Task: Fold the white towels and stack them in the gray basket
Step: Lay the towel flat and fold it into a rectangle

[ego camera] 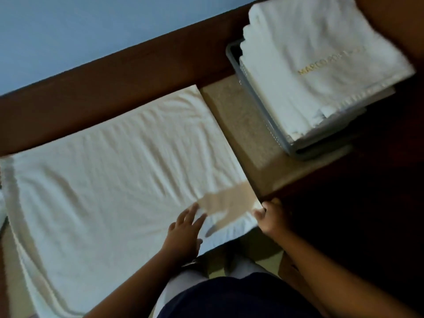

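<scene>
Your left hand (186,228) lies flat, fingers spread, on the white towel (110,171) laid out on the tan tabletop (241,125); your right hand (271,216) pinches its near right corner. Far right, the gray basket (254,95) holds folded white towels (321,53) stacked above its rim.

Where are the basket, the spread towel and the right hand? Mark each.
basket (258,106), head view, left wall.
spread towel (114,175), head view, its middle.
right hand (273,218), head view, back of the hand.
</scene>
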Tool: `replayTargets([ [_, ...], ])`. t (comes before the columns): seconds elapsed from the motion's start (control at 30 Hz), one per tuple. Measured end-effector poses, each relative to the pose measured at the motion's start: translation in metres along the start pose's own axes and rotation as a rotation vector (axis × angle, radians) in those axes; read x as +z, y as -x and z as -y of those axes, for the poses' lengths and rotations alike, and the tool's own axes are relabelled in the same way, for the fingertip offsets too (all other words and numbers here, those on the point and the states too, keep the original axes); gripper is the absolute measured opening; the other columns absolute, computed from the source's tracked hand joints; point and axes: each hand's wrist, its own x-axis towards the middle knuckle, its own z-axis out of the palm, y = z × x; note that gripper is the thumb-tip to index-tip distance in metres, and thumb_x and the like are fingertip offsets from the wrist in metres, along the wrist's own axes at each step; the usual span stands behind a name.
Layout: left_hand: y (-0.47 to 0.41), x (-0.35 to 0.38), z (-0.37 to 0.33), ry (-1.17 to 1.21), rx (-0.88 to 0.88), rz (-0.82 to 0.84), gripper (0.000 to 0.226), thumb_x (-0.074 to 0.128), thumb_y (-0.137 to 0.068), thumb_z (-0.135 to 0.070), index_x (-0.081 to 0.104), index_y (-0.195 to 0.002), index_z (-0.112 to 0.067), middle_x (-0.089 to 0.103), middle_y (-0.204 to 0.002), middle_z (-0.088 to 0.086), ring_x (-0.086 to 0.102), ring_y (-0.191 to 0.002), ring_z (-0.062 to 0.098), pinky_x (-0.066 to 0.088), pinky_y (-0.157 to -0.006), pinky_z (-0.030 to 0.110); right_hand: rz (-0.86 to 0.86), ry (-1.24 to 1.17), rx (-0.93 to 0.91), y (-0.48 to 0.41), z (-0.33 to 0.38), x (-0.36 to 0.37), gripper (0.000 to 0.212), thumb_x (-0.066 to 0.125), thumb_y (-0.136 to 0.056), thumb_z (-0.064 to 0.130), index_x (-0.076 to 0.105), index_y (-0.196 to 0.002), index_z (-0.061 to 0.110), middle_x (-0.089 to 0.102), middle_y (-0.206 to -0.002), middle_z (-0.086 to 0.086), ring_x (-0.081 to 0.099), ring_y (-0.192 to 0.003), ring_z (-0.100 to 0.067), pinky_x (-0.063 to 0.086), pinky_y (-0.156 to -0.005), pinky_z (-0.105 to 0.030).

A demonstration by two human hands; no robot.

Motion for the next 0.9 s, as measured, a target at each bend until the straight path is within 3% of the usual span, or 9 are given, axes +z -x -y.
replayTargets([
  [0.07,0.000,-0.001,-0.010,-0.013,-0.033,0.025,0.079,0.057,-0.101,-0.033,0.007,-0.162,-0.033,-0.018,-0.168,-0.005,-0.004,-0.156,0.024,0.024,-0.121,0.050,0.039,-0.061,0.028,-0.004,-0.008,-0.006,0.028,0.057,-0.101,0.030,0.066,-0.110,0.005,0.052,-0.127,-0.020,0.053,-0.118,-0.037,0.040,-0.095,-0.035],
  [0.1,0.002,0.000,-0.017,-0.004,-0.052,0.036,0.078,0.057,-0.101,-0.033,0.008,-0.161,-0.033,-0.017,-0.168,-0.005,-0.002,-0.156,0.024,0.025,-0.120,0.050,0.028,-0.107,0.038,-0.004,-0.012,-0.009,0.019,0.057,-0.100,0.027,0.065,-0.094,0.010,0.053,-0.125,-0.021,0.054,-0.117,-0.038,0.040,-0.091,-0.035],
  [0.17,0.008,0.004,-0.023,0.043,-0.081,-0.006,0.076,0.057,-0.100,-0.033,0.012,-0.161,-0.033,-0.012,-0.169,-0.006,0.003,-0.156,0.025,0.031,-0.117,0.051,-0.019,-0.158,0.043,-0.005,-0.014,-0.013,0.028,0.063,-0.096,0.025,0.047,-0.075,0.018,0.052,-0.120,-0.020,0.056,-0.110,-0.037,0.041,-0.088,-0.036],
  [0.27,0.021,0.016,-0.024,0.119,-0.124,-0.057,0.072,0.058,-0.099,-0.036,0.018,-0.158,-0.033,-0.003,-0.169,-0.007,0.013,-0.153,0.025,0.040,-0.113,0.049,-0.159,-0.115,0.012,0.007,-0.009,-0.018,0.023,0.071,-0.088,0.021,0.055,-0.102,0.015,0.045,-0.126,-0.011,0.054,-0.108,-0.032,0.047,-0.090,-0.040],
  [0.37,0.043,0.031,-0.014,0.195,-0.210,-0.082,0.072,0.055,-0.099,-0.042,0.017,-0.159,-0.031,-0.001,-0.169,-0.011,0.018,-0.152,0.022,0.037,-0.115,0.048,-0.205,0.030,-0.234,0.020,-0.001,-0.010,0.032,0.068,-0.081,0.015,0.055,-0.111,0.017,0.044,-0.129,-0.010,0.050,-0.111,-0.034,0.044,-0.091,-0.043],
  [0.57,0.101,0.072,0.028,0.372,-0.491,-0.178,0.075,0.049,-0.102,-0.045,0.009,-0.162,-0.028,-0.008,-0.169,-0.012,0.009,-0.155,0.017,0.029,-0.118,0.046,0.056,0.393,-0.836,0.039,0.044,0.034,0.048,0.052,-0.085,0.040,0.065,-0.126,0.019,0.057,-0.140,-0.012,0.058,-0.124,-0.035,0.050,-0.099,-0.051],
  [0.7,0.137,0.095,0.049,0.467,-0.562,-0.246,0.078,0.049,-0.101,-0.033,0.002,-0.163,-0.024,-0.014,-0.168,-0.012,0.001,-0.156,0.014,0.018,-0.123,0.045,0.237,0.663,-1.098,0.056,0.092,0.061,0.059,0.050,-0.094,0.043,0.045,-0.149,0.022,0.027,-0.164,-0.008,0.029,-0.149,-0.030,0.023,-0.120,-0.047],
  [0.83,0.161,0.117,0.066,0.590,-0.659,-0.280,0.080,0.044,-0.103,-0.040,-0.007,-0.162,-0.024,-0.030,-0.163,-0.011,0.006,-0.156,0.022,0.019,-0.123,0.048,0.272,0.823,-1.228,0.071,0.140,0.082,0.059,0.044,-0.089,0.050,0.047,-0.144,0.028,0.039,-0.157,-0.009,0.048,-0.138,-0.030,0.034,-0.113,-0.042],
  [0.9,0.183,0.140,0.093,0.741,-0.745,-0.323,0.085,0.048,-0.101,-0.044,-0.009,-0.161,-0.027,-0.033,-0.163,-0.010,0.017,-0.153,0.028,0.028,-0.119,0.050,0.344,0.908,-1.352,0.090,0.188,0.108,0.061,0.043,-0.098,0.045,0.030,-0.156,0.029,0.012,-0.168,-0.006,0.021,-0.152,-0.028,0.008,-0.119,-0.035],
])
